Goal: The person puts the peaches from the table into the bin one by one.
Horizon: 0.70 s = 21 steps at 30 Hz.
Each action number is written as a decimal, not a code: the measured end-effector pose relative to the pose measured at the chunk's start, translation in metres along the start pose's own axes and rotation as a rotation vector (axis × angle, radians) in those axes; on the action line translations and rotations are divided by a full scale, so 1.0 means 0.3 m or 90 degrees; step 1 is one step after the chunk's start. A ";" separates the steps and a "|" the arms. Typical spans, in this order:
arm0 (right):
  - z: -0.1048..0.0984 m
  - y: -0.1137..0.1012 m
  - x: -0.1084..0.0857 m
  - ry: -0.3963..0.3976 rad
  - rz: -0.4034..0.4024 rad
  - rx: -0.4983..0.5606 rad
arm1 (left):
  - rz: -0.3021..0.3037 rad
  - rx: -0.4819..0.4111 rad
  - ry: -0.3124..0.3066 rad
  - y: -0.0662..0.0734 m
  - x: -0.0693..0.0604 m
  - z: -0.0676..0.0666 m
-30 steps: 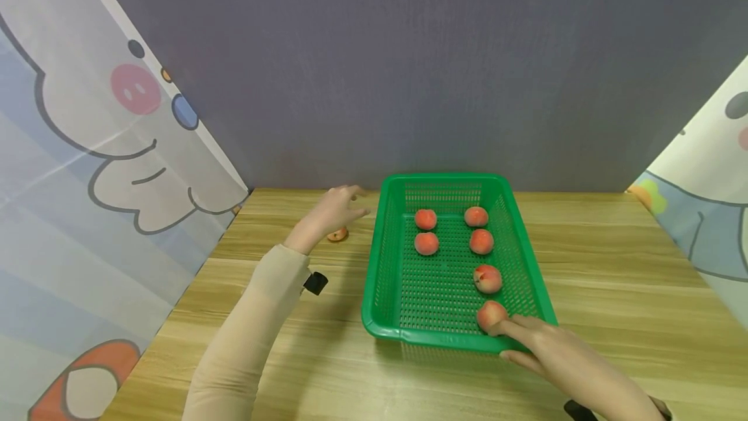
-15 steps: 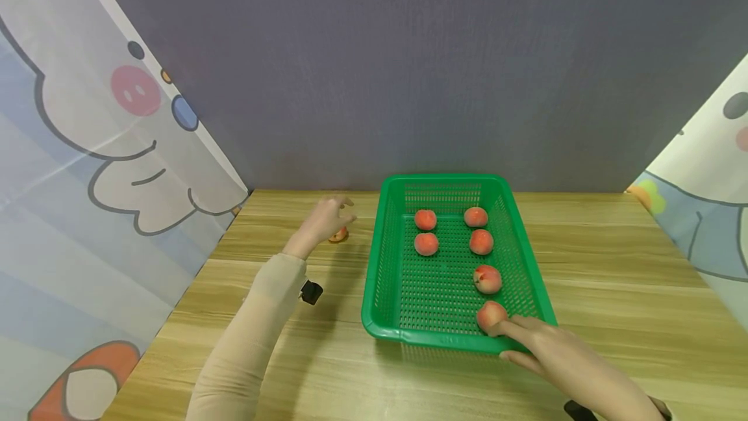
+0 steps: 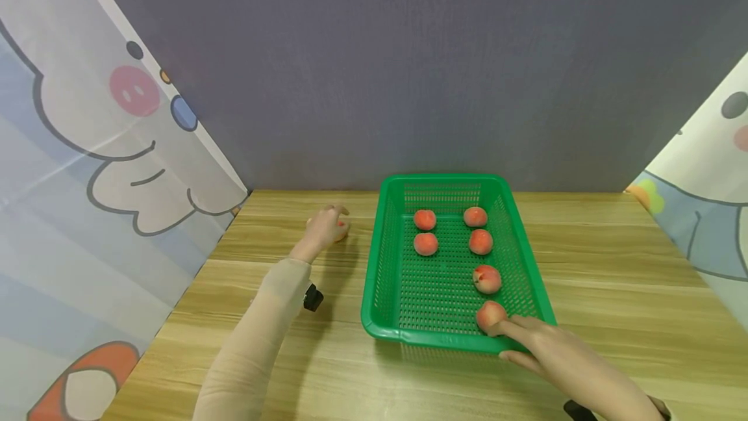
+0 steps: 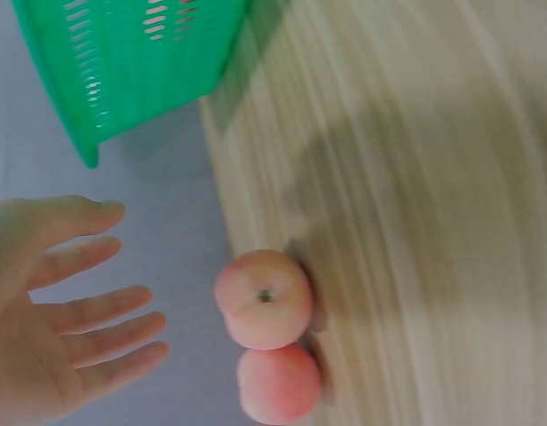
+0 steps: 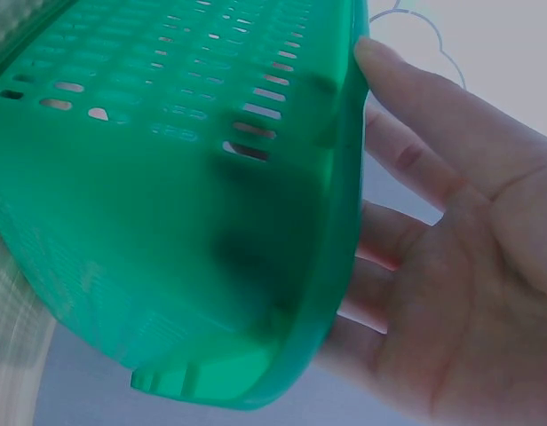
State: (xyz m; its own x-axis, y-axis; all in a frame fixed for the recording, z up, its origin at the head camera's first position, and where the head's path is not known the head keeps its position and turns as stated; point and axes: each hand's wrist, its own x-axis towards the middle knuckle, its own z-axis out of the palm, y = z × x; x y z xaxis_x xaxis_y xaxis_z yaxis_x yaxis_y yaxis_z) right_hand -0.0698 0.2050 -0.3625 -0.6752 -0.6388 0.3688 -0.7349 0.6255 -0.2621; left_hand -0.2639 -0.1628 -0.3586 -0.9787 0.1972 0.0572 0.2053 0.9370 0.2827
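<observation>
My left hand [image 3: 320, 231] hovers over the table left of the basket, its fingers spread and loosely bent. Under it, a peach [image 3: 341, 231] is partly covered in the head view. The left wrist view shows two peaches touching on the table: a paler peach [image 4: 265, 299] with its stem hollow showing and a redder peach [image 4: 279, 384]. A gap separates them from the fingers. At the near right corner of the green plastic basket [image 3: 444, 341], my right hand [image 3: 549, 348] grips the rim between thumb and fingers. The nearest peach [image 3: 491, 317] inside lies by its fingertips.
Inside the basket two peaches [image 3: 425, 244] sit on the left and several peaches [image 3: 487, 279] line the right. The basket stands on a wood-grain table [image 3: 613, 278]. A grey wall [image 3: 374, 70] rises behind, with cartoon-printed curtains [image 3: 76, 148] at the sides.
My left hand has moved left and toward the table, now covering part of the peach there. The right hand, the basket and its peaches have stayed in place.
</observation>
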 end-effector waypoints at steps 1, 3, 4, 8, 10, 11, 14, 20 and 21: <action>0.000 0.000 0.000 0.000 0.000 0.000 | -0.002 0.011 0.002 -0.002 0.001 0.006; 0.000 0.000 0.000 -0.001 0.002 0.000 | -0.005 0.024 0.007 -0.007 0.003 0.017; -0.001 0.000 0.001 -0.003 0.003 0.000 | -0.005 0.026 0.010 -0.009 0.005 0.022; -0.002 -0.001 0.002 -0.010 0.008 0.001 | 0.004 0.031 0.019 -0.020 0.009 0.039; -0.002 -0.002 0.002 -0.012 0.009 0.001 | 0.008 0.031 0.018 -0.025 0.012 0.047; -0.003 -0.002 0.002 -0.013 0.011 0.000 | 0.008 0.032 0.017 -0.027 0.014 0.051; -0.003 -0.002 0.003 -0.018 0.015 0.001 | 0.004 0.035 0.013 -0.032 0.019 0.062; -0.005 -0.002 0.003 -0.020 0.017 0.002 | -0.006 0.022 0.007 -0.038 0.025 0.078; -0.005 -0.002 0.003 -0.021 0.017 0.003 | -0.008 0.021 0.007 -0.038 0.024 0.080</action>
State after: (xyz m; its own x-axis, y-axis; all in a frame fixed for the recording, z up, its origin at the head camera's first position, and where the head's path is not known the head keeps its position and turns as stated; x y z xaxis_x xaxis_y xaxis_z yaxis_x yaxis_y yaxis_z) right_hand -0.0698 0.2049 -0.3607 -0.6966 -0.6358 0.3324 -0.7164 0.6408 -0.2758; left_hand -0.2733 -0.1652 -0.3844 -0.9810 0.1832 0.0641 0.1936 0.9484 0.2511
